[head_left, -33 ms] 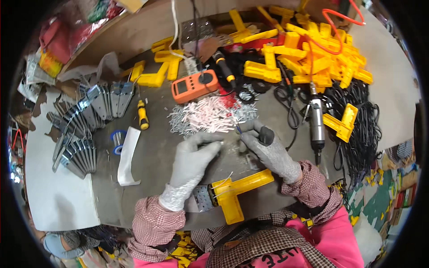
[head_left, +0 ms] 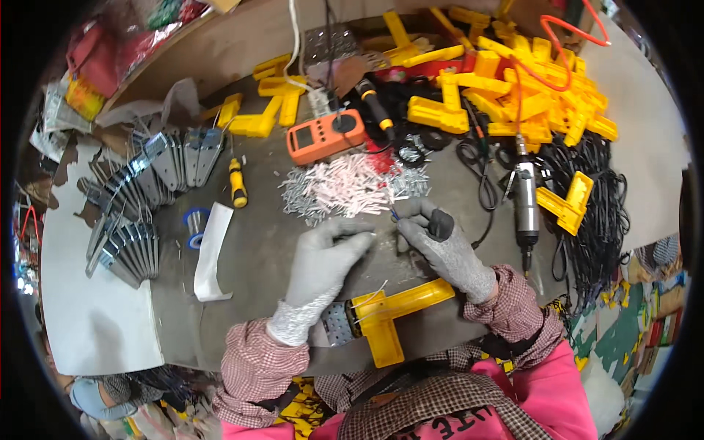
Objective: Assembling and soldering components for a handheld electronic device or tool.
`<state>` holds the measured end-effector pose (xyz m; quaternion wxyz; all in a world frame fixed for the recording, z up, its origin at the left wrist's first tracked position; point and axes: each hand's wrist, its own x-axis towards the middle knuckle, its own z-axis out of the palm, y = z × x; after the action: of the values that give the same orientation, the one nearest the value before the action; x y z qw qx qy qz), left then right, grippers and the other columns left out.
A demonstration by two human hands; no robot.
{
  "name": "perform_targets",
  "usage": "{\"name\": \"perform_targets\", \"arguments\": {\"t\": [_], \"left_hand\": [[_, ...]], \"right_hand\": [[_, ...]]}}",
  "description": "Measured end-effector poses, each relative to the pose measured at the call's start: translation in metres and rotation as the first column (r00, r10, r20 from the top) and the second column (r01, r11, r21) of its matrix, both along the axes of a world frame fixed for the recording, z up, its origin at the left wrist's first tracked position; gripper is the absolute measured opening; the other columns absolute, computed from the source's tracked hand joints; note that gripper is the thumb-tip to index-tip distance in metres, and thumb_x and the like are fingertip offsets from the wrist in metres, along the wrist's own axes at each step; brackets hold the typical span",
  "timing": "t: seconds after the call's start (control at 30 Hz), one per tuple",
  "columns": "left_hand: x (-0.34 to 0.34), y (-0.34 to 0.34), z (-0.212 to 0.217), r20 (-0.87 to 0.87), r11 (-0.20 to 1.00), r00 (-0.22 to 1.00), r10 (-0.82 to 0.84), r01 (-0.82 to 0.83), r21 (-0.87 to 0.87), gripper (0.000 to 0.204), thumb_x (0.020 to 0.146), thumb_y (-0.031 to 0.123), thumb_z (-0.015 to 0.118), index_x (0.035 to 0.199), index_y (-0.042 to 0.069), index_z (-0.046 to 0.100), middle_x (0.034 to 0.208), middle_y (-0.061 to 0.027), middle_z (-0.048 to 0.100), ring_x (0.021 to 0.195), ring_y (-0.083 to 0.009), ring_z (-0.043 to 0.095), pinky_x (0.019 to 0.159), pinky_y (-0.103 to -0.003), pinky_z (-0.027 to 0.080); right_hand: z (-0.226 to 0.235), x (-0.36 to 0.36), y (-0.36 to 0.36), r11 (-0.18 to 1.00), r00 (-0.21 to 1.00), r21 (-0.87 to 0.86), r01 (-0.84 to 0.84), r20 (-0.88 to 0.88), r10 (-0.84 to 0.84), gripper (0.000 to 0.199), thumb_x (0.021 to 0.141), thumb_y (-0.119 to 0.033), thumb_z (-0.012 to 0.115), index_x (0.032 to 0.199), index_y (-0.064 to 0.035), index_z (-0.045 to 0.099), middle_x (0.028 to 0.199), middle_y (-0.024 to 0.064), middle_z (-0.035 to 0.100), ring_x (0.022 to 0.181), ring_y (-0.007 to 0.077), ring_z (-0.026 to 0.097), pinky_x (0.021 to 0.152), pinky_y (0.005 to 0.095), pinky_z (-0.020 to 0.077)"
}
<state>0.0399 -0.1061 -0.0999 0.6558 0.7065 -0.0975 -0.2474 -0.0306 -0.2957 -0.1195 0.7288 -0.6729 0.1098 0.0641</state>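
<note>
Both my gloved hands are raised over the middle of the grey worktable. My left hand (head_left: 326, 257) has thumb and forefinger pinched together; whatever lies between the tips is too small to make out. My right hand (head_left: 444, 249), with a dark cover on one finger, pinches a thin blue wire-like piece (head_left: 395, 214). Just beyond the fingertips lies a heap of small pinkish-white tubes (head_left: 341, 185) with grey screws (head_left: 299, 196) around it. Below my hands rests a yellow T-shaped plastic housing (head_left: 382, 337), with a perforated metal plate (head_left: 339, 324) at its left and a thin white wire (head_left: 372, 295) across it.
An orange meter (head_left: 325, 137) stands behind the heap. Yellow housings (head_left: 528, 95) and black cables (head_left: 587, 183) crowd the far right, near a silver electric screwdriver (head_left: 526, 198). On the left are metal brackets (head_left: 136, 249), a yellow screwdriver (head_left: 237, 183), a blue spool (head_left: 196, 224) and a white strip (head_left: 213, 257).
The whole scene sits slightly farther right in the view. Both hands keep nearly the same pose over the table.
</note>
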Motion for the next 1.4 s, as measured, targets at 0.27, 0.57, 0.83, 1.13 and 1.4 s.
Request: {"name": "perform_targets", "arguments": {"t": [0.27,0.57,0.83,1.13,1.4], "left_hand": [[-0.005,-0.001,-0.017,-0.208,0.997,0.978,0.016,-0.031,-0.069,0.015,0.088,0.002,0.069,0.101,-0.006,0.068,0.087,-0.0042,0.07,0.075,-0.007,0.062,0.068,-0.02,0.051],[-0.014,0.007,-0.021,0.824,0.813,0.361,-0.437,-0.232,0.533,0.029,0.074,-0.001,0.072,0.101,0.01,0.07,0.082,-0.0103,0.064,0.075,-0.0334,0.064,0.073,-0.04,0.054],[0.006,0.018,-0.018,-0.336,0.992,0.941,0.051,-0.087,-0.093,0.027,0.089,-0.004,0.064,0.116,-0.005,0.065,0.109,-0.0095,0.071,0.096,-0.0113,0.066,0.082,-0.024,0.054],[-0.002,0.016,-0.019,-0.364,0.989,0.93,-0.053,-0.001,-0.146,0.022,0.088,-0.006,0.066,0.11,-0.003,0.066,0.107,-0.0078,0.071,0.094,-0.0109,0.066,0.085,-0.024,0.053],[-0.011,0.01,-0.028,0.381,0.988,0.92,-0.089,0.034,0.148,0.019,0.083,-0.008,0.069,0.101,-0.001,0.07,0.092,-0.0067,0.07,0.083,-0.0131,0.066,0.074,-0.026,0.052]], "right_hand": [[-0.014,0.001,0.012,0.995,0.997,-0.069,-0.076,0.021,0.078,0.017,0.099,-0.019,0.06,0.106,-0.0025,0.061,0.081,0.0034,0.064,0.074,0.0082,0.062,0.066,0.0218,0.0499],[-0.013,-0.006,0.015,0.922,0.989,-0.38,-0.075,0.088,0.117,0.021,0.096,-0.017,0.064,0.111,-0.0019,0.062,0.088,0.0061,0.063,0.081,0.0113,0.061,0.074,0.0292,0.0519],[-0.029,-0.01,0.015,0.971,0.942,-0.203,0.125,0.331,-0.052,0.016,0.094,-0.006,0.065,0.109,-0.0014,0.065,0.096,0.0068,0.066,0.086,0.011,0.062,0.075,0.0268,0.052],[-0.024,-0.014,0.019,0.996,0.983,0.071,0.058,0.171,-0.069,0.015,0.093,-0.001,0.064,0.107,-0.0007,0.067,0.098,0.0063,0.068,0.088,0.0107,0.061,0.078,0.0266,0.051],[-0.019,-0.015,0.013,0.979,0.977,-0.187,-0.076,0.183,0.11,0.024,0.094,-0.001,0.062,0.118,-0.0002,0.063,0.104,0.0063,0.067,0.095,0.01,0.063,0.083,0.0263,0.0525]]}}
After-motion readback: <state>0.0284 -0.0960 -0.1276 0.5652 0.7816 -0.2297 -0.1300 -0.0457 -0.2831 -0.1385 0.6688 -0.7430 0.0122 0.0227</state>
